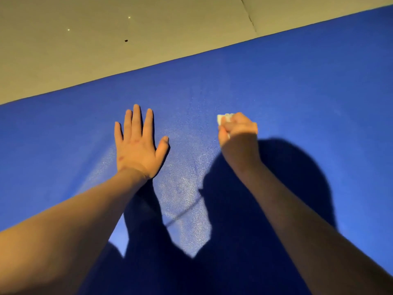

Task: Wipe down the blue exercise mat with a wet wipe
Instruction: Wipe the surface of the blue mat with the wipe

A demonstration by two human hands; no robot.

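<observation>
The blue mat fills most of my view, and its far edge slants up from low on the left to high on the right. Its pebbled skin shines in a pale patch between my two forearms. My own shadow lies dark over the near part. Past the far edge is a plain beige floor with a thin seam, one small dark speck and two tiny bright flecks.

The wet wipe, white and bunched small, sits in my right hand. My fingers are curled into a fist round it, and only a crumpled corner pokes out beyond the knuckles. The fist is low at the mat, but I cannot tell whether the wipe touches it.

My left hand lies palm down on the mat, fingers straight and spread, thumb out toward the wipe. It holds nothing and is well apart from my right hand.
</observation>
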